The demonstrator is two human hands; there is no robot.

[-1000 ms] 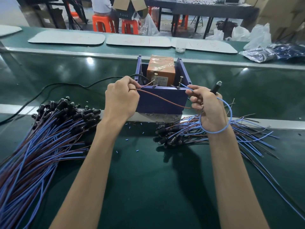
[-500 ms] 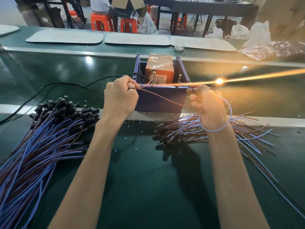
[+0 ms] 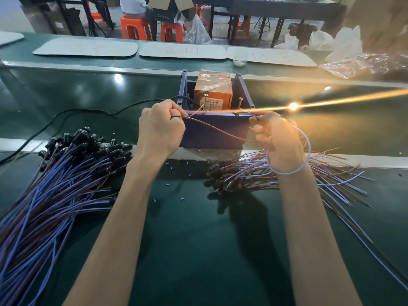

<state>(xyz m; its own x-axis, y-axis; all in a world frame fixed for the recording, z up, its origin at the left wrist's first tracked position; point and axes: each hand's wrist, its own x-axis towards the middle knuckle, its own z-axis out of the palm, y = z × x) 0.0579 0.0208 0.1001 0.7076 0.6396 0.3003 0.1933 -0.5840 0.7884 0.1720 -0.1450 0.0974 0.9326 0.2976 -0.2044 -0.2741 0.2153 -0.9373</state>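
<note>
Pinching brown wire [image 3: 220,131] in left hand [image 3: 159,131], blue wire [image 3: 310,149] in right hand [image 3: 280,146] (with curled fingers [image 3: 261,130]); likely limp, light, best gripped near ends.

Lit lamp lead at the purple test box [image 3: 209,140]

The thin brown wire [image 3: 218,129] sagged across the box's front face, and its left end bent up toward the box's near rim. The blue wire [image 3: 308,146] curled in a wide loop just right of the box. The indicator lamp [image 3: 293,106] glowed bright orange beside the box's near right corner.
</note>
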